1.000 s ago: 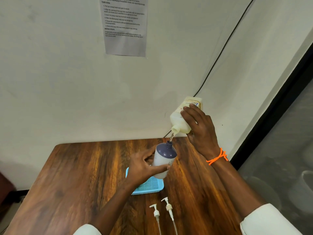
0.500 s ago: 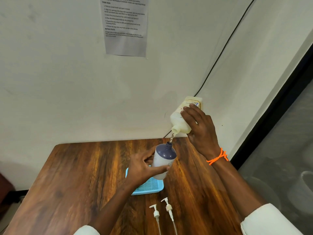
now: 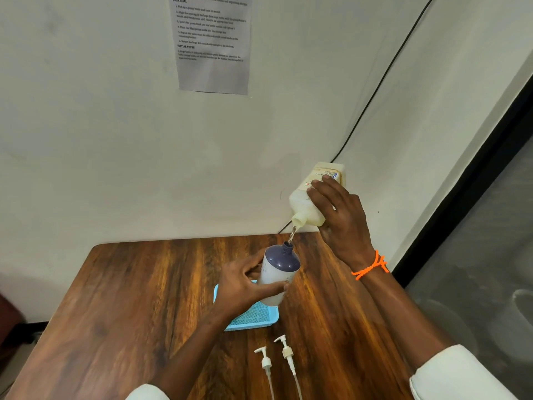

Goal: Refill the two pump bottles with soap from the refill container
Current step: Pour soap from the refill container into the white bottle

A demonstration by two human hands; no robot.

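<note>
Right hand [image 3: 343, 223] gripped the refill container [image 3: 310, 202], fingers curled over its labelled side, thumb side hidden behind the body. Container was tipped steeply, neck down and to the left, held in the air above the far edge of the table [image 3: 121, 298]. A thin stream of soap [image 3: 292, 235] ran from its mouth into the open neck of the pump bottle [image 3: 278, 269] just below. Mouth and neck were near each other but not touching.

Left hand [image 3: 242, 287] held the pump bottle, thumb across the front of the white body, the other fingers wrapped behind it. Bottle had a dark blue shoulder and neck, no pump fitted, tilted slightly with the neck toward the container. It was lifted over the blue tray [image 3: 253, 316]; could not tell whether its base touched the tray. Tray sat on the table, partly hidden by the left hand and bottle.

2 pump heads [image 3: 278, 359] with long dip tubes lay side by side on the table nearer the person, just in front of the tray, tubes pointing toward the bottom edge. A second pump bottle was not visible.

Orange cord bracelet [image 3: 370, 265] was on the right wrist. White sleeves [image 3: 450, 373] on both arms. A printed sheet [image 3: 212, 44] hung on the wall, and a black cable [image 3: 383, 73] ran down it behind the container.
</note>
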